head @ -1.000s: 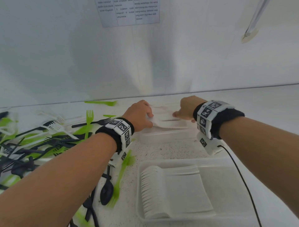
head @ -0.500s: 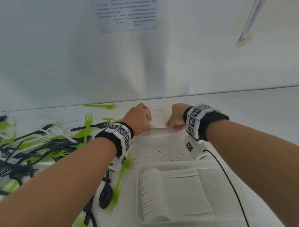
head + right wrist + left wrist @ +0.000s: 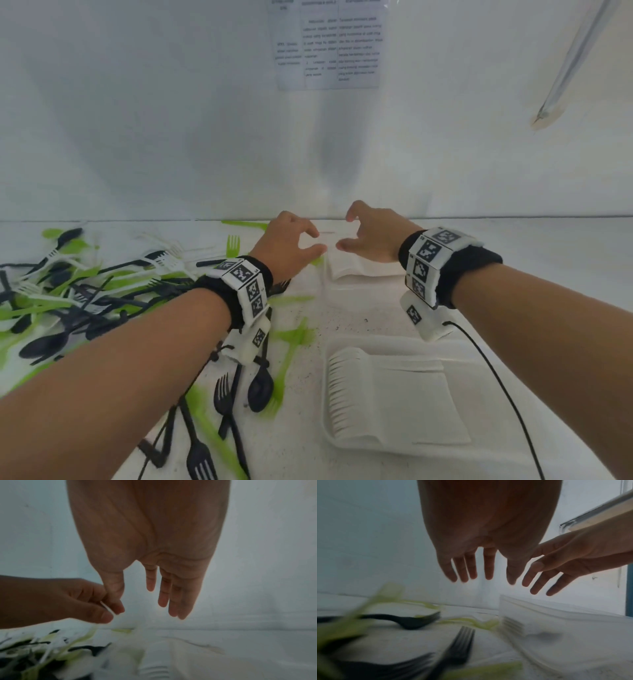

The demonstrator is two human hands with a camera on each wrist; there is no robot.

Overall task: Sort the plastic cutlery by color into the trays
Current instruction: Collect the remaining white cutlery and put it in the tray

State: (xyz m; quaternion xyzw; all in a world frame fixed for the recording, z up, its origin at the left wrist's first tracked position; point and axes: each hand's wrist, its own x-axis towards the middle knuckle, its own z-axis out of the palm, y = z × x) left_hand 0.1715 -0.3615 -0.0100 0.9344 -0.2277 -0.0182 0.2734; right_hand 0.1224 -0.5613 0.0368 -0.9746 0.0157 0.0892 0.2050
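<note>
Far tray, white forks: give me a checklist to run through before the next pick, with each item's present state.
1. Left hand free: ok, fingers spread and holding nothing in the left wrist view.
2. Right hand free: ok, fingers hang straight and bare in the right wrist view.
3. White forks inside the far tray: ok, stacked below both hands.
4. Near tray holds one colour only: ok, white pieces only.
5. Unsorted pile within reach: ok, green, black and white pieces lie left of the trays.
6. Tray for green or black: cannot tell, none shows.
</note>
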